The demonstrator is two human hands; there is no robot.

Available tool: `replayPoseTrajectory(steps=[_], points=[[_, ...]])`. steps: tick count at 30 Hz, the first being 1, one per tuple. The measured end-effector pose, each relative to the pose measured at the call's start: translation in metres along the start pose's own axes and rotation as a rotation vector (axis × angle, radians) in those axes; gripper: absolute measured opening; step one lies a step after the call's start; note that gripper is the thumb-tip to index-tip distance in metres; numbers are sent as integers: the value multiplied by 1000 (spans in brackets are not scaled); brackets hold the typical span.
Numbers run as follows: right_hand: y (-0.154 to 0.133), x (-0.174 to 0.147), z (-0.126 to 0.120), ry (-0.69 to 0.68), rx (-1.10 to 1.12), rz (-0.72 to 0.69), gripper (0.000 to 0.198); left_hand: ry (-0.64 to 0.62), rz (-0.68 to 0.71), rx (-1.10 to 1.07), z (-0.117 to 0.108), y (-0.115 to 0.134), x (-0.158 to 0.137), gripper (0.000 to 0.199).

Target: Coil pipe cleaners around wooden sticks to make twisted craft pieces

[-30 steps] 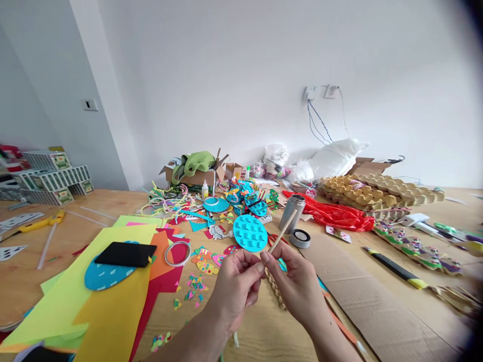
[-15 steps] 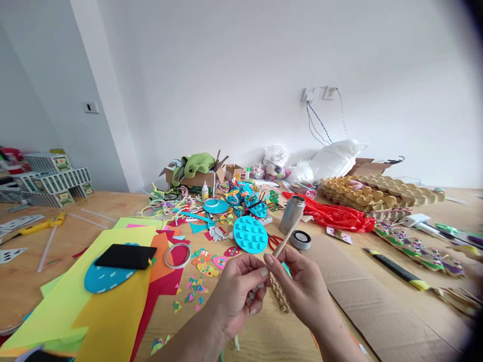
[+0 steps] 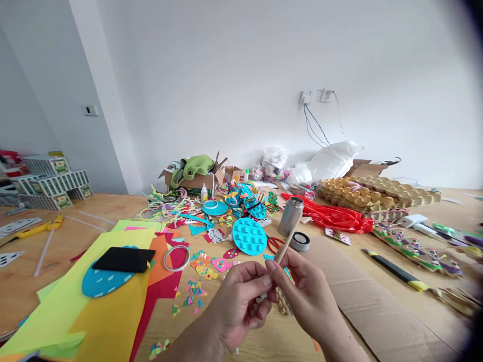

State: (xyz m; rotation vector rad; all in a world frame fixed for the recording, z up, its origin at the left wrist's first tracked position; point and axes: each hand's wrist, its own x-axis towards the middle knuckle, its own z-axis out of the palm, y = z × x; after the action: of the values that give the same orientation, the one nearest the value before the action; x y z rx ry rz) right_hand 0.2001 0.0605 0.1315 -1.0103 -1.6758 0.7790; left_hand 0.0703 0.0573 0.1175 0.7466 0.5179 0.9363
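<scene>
My right hand [image 3: 302,281] pinches a thin beige stick [image 3: 290,239] between thumb and fingers, its free end slanting up past the metal bottle [image 3: 291,216]. My left hand [image 3: 245,296] is closed at the stick's lower end, its fingertips meeting the right thumb. Something small and whitish shows among the curled left fingers, too covered to name. A piece of beige braid [image 3: 282,301] is partly visible behind my right hand; whether it joins the stick is hidden. Just beyond the hands are a round blue piece with raised squares [image 3: 249,236] and red-handled scissors [image 3: 274,245].
To the left lie coloured paper sheets [image 3: 49,311], a black phone [image 3: 123,259] and a tape ring [image 3: 176,258]. Small paper fish [image 3: 206,272] are near my left hand. On the right are a cardboard sheet [image 3: 362,296], a utility knife [image 3: 396,270] and egg trays [image 3: 362,193].
Both hands have shifted slightly right and down in the view, still together. The stick stands a little steeper, and less of the braid shows. The view itself has moved slightly.
</scene>
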Motion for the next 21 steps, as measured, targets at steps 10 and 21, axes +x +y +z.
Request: replayPoseTrajectory(steps=[10, 21], points=[[1, -5, 5, 94, -187, 1, 29, 87, 91, 71, 8, -4, -5, 23], [-3, -4, -4, -10, -113, 48, 29, 33, 9, 38, 2, -3, -3, 21]])
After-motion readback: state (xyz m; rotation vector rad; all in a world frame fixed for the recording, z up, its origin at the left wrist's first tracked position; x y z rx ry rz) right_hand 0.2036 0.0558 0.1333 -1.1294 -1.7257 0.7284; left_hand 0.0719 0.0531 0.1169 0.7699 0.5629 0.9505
